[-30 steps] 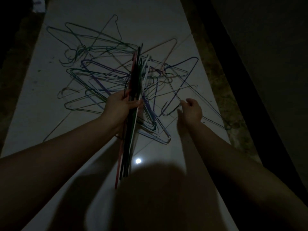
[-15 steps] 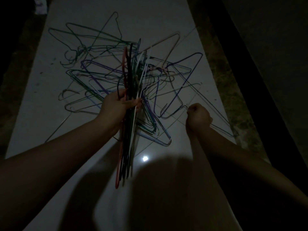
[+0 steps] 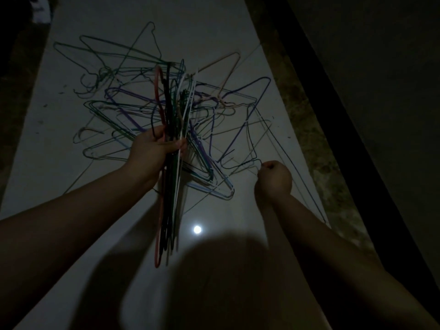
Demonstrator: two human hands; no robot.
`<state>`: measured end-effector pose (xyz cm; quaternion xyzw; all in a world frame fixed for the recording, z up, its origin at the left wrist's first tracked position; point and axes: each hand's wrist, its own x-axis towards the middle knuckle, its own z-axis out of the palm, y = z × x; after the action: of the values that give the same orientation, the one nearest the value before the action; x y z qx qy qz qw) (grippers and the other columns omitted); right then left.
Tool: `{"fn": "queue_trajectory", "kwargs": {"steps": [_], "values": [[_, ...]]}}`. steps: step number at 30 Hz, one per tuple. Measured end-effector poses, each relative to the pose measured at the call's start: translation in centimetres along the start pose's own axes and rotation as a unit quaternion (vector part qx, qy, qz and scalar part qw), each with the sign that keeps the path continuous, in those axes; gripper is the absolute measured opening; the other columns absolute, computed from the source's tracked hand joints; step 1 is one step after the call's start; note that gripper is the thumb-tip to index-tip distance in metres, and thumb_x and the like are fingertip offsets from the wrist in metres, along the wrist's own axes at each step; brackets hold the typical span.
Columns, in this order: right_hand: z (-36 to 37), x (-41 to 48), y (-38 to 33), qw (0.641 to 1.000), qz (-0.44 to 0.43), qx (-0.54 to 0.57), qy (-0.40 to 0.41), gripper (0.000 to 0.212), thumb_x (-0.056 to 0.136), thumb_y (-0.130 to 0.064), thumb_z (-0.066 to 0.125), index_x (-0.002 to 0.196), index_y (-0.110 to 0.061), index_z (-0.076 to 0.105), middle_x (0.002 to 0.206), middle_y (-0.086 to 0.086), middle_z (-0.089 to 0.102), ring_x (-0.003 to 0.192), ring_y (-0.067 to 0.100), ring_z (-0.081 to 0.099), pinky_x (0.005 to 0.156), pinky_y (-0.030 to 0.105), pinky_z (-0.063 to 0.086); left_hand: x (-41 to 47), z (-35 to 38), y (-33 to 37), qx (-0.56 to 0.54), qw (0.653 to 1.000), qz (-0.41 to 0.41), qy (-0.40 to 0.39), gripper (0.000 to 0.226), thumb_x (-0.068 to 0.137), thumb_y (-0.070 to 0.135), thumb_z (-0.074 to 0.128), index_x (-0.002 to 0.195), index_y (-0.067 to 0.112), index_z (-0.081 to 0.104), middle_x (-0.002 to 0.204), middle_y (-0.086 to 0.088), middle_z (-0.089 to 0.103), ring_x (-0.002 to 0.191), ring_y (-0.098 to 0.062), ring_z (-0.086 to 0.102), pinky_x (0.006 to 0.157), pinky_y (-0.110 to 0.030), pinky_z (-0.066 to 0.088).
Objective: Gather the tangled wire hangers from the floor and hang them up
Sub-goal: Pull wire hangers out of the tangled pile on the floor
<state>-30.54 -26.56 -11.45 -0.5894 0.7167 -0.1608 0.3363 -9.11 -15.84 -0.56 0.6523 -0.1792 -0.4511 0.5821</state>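
The pale floor carries a wide tangle of wire hangers ahead of both arms. Above it the left hand grips 1 upright bundle of gathered hangers, fingers curled round the stack. The right hand is fisted, pinching the neck of 1 dark hanger at the tangle's near edge. With so many wires crossing, pulling it likely drags neighbours along, or snags the bundle and loosens the left grip.

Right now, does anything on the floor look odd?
Yes: the loose coloured wire hangers lie crisscrossed in a tangle on the pale floor; the dark hanger pinched by the right hand looks caught among them.
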Motion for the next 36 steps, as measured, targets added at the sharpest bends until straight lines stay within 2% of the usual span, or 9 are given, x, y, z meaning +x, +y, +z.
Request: {"fn": "queue_trajectory", "kwargs": {"steps": [6,11,15,19,22,26,30,33,36], "values": [[-4.0,-2.0,0.1,1.0,0.0,-0.007,0.0,0.024,0.094,-0.011,0.052,0.112,-0.006,0.066,0.114,0.013,0.066,0.105,0.028,0.06,0.083,0.029,0.045,-0.5,-0.3,-0.5,0.013,1.0,0.002,-0.026,0.024,0.084,-0.01,0.055,0.105,0.001,0.061,0.068,0.005,0.069,0.06,-0.007,0.065,0.06,-0.018,0.053],[-6.5,-3.7,-0.9,0.999,0.016,0.036,0.011,0.023,0.092,-0.011,0.055,0.109,-0.005,0.068,0.107,0.011,0.068,0.097,0.024,0.062,0.077,0.027,0.046,-0.8,-0.6,-0.2,0.003,0.999,0.014,-0.041,0.026,0.083,-0.009,0.058,0.109,-0.005,0.06,0.073,-0.001,0.067,0.06,-0.007,0.063,0.06,-0.019,0.052],[-7.5,-6.2,-2.1,0.973,0.102,0.205,-0.015,0.025,0.089,-0.005,0.054,0.111,0.001,0.065,0.073,0.0,0.058,0.064,0.012,0.052,0.061,0.026,0.044,-1.4,-1.0,0.2,-0.023,0.999,0.016,-0.038,0.026,0.083,-0.011,0.057,0.107,-0.001,0.06,0.073,0.0,0.067,0.059,-0.006,0.065,0.06,-0.018,0.054],[-6.2,-8.8,-5.0,0.917,0.165,0.36,-0.05,0.026,0.09,-0.005,0.056,0.114,0.004,0.062,0.072,0.003,0.053,0.062,0.011,0.049,0.052,0.02,0.042,-1.9,-1.5,0.4,-0.029,0.999,0.012,-0.036,0.026,0.083,-0.01,0.057,0.106,0.001,0.06,0.081,-0.004,0.065,0.061,-0.005,0.065,0.063,-0.017,0.055],[-5.0,-10.4,-8.3,0.878,0.175,0.439,-0.075,0.009,0.09,-0.003,0.057,0.094,-0.001,0.065,0.071,0.007,0.055,0.062,0.014,0.052,0.055,0.02,0.047,-2.3,-2.0,0.7,-0.042,0.998,0.007,-0.035,0.02,0.084,-0.009,0.058,0.096,0.006,0.062,0.083,-0.004,0.066,0.063,-0.006,0.066,0.067,-0.018,0.056],[-3.0,-12.5,-12.1,0.862,0.15,0.468,-0.123,0.025,0.091,-0.001,0.055,0.067,-0.007,0.056,0.055,0.006,0.05,0.048,0.014,0.05,0.04,0.017,0.044,-2.4,-3.0,1.5,-0.056,0.998,0.006,-0.027,0.022,0.084,-0.009,0.057,0.088,0.012,0.061,0.084,-0.005,0.065,0.074,-0.013,0.065,0.073,-0.023,0.056],[-0.4,-14.8,-15.1,0.861,0.125,0.459,-0.18,0.027,0.094,-0.002,0.051,0.068,-0.008,0.051,0.063,0.005,0.047,0.055,0.013,0.047,0.046,0.018,0.046,-2.8,-4.0,2.1,-0.055,0.998,0.012,-0.018,0.022,0.085,-0.009,0.057,0.087,0.012,0.06,0.087,-0.006,0.066,0.078,-0.016,0.065,0.074,-0.025,0.056],[1.5,-16.4,-16.5,0.876,0.081,0.435,-0.192,0.025,0.092,-0.001,0.053,0.07,-0.011,0.055,0.071,0.003,0.054,0.065,0.012,0.052,0.06,0.021,0.048,-3.1,-4.8,2.3,-0.05,0.998,0.017,-0.017,0.022,0.084,-0.009,0.058,0.086,0.012,0.061,0.089,-0.008,0.067,0.081,-0.019,0.065,0.073,-0.025,0.056],[2.9,-17.6,-17.5,0.903,0.035,0.384,-0.19,0.019,0.091,-0.005,0.056,0.073,-0.011,0.059,0.071,0.002,0.057,0.065,0.012,0.052,0.06,0.021,0.044,-3.3,-5.8,2.4,-0.05,0.998,0.022,-0.02,0.023,0.082,-0.007,0.06,0.087,0.015,0.061,0.091,-0.006,0.067,0.084,-0.019,0.065,0.074,-0.025,0.053]]}}
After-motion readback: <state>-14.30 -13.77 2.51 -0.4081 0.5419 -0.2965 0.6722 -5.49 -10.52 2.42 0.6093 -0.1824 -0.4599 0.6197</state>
